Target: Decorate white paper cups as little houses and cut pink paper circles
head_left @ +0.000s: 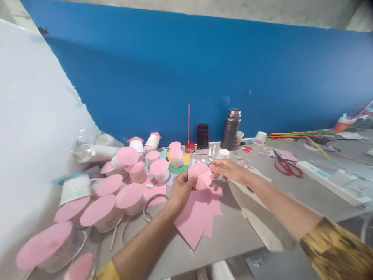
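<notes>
A pink paper circle [201,175] with a slit or crease across it is held up above the table. My left hand [182,188] pinches its lower left edge, thumb on the front. At the upper right edge, the fingers of my right hand [229,170] are closed on the rim; their tips are partly hidden. Below both hands lie pink paper sheets [194,217]. To the left stand several paper cups topped with pink circles, one of them a patterned cup [159,171] close to my left hand. A white paper cup [223,154] is just beyond my right hand.
A dark thermos [231,130] and a phone [202,136] stand by the blue wall panel. Red-handled scissors [288,168] and a white power strip [332,182] lie on the right. A roll of tape [148,208] sits near my left forearm.
</notes>
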{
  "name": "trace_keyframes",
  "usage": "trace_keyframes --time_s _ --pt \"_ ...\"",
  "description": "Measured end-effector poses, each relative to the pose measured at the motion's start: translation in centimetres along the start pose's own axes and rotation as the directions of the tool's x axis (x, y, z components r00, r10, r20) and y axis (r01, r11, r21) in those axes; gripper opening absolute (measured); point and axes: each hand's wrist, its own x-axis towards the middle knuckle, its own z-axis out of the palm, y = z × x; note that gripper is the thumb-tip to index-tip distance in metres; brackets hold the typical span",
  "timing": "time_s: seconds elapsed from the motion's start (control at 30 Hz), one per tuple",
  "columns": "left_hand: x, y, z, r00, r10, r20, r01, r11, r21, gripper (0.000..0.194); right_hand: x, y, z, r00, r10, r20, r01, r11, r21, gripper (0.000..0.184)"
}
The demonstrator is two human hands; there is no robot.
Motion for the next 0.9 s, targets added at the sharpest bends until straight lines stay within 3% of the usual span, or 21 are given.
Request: trace_keyframes --time_s 0.1,0.27,0.4,0.6,0.8,0.9 --pt "0.4 -0.6 -0.3 0.999 -0.023 0.028 0.025 0.997 -0.072 0.021 2.2 0.6 2.4 0.996 -0.075 0.05 0.072 0.995 0.062 0.052" --pt "0.6 -1.1 -0.5 0.99 -0.131 0.05 0.14 0.951 -0.275 0.037 3.8 2.1 3.6 0.98 -0.184 -0.073 0.191 0.976 0.108 0.05" --pt "0.7 -1.4 -0.7 0.974 -0.218 0.07 0.229 0.933 -0.277 0.031 3.8 3.3 4.3 0.98 -0.15 -0.134 0.169 0.974 0.148 0.051" --pt "0.1 -1.6 -0.8 0.965 -0.242 0.105 0.263 0.908 -0.326 0.026 3.1 3.7 4.6 0.963 -0.106 -0.248 0.16 0.964 0.211 0.048" --pt "-0.2 -1.6 -0.5 0.955 -0.263 0.135 0.293 0.896 -0.333 0.023 2.4 3.5 5.4 0.923 -0.174 -0.342 0.222 0.969 0.109 0.039" --pt "0.0 -1.6 -0.4 0.956 -0.27 0.114 0.293 0.892 -0.343 0.024 2.2 3.6 5.6 0.934 -0.177 -0.309 0.212 0.974 0.085 0.032"
